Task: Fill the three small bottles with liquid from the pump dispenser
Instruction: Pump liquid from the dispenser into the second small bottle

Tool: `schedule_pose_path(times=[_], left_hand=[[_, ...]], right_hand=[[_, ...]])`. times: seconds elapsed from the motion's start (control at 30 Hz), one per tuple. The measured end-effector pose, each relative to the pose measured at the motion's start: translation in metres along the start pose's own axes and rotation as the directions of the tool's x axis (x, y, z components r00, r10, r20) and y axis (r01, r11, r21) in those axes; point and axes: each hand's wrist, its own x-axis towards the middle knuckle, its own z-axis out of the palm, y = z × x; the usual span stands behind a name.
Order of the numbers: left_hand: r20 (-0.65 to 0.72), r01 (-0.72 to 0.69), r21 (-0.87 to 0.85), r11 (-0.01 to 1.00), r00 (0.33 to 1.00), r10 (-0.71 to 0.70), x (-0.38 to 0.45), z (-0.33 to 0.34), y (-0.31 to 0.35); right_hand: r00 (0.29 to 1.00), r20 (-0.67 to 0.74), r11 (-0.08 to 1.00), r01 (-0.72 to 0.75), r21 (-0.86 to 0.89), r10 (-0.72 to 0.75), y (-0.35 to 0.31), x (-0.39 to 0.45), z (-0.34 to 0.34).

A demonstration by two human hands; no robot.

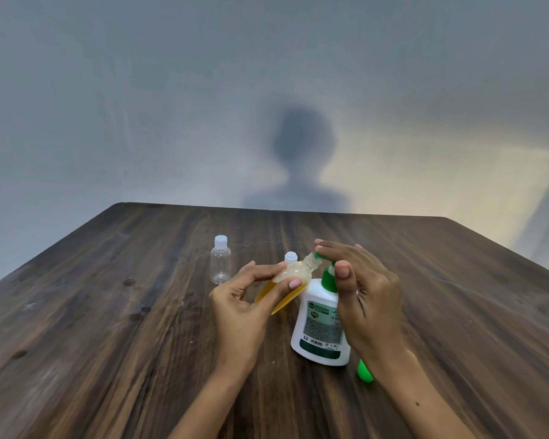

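Under the pump dispenser (pixel 320 321) nozzle: left hand (pixel 244 299) pinching tilted small bottle (pixel 286 286), mouth angling up-right; right hand (pixel 362 286) fingers straight, pressing the pump head.

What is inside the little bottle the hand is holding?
The tilted small bottle in the left hand holds yellow-orange liquid low down and foamy bubbles near its neck. The fingers cover part of it, so the exact level is hidden.
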Motion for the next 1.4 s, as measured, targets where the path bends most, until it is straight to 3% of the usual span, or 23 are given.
schedule_pose_path(times=[1.17, 1.4], left_hand=[[-0.007, 0.015, 0.011, 1.000, 1.000, -0.015, 0.000, 0.000, -0.002], [-0.013, 0.018, 0.018, 1.000, 1.000, -0.017, 0.000, -0.002, -0.004]], right_hand=[[0.998, 0.013, 0.992, 0.057, -0.116, -0.056, -0.001, 0.003, -0.001], [0.999, -0.028, 0.998, 0.014, -0.061, -0.015, 0.000, -0.004, 0.003]])
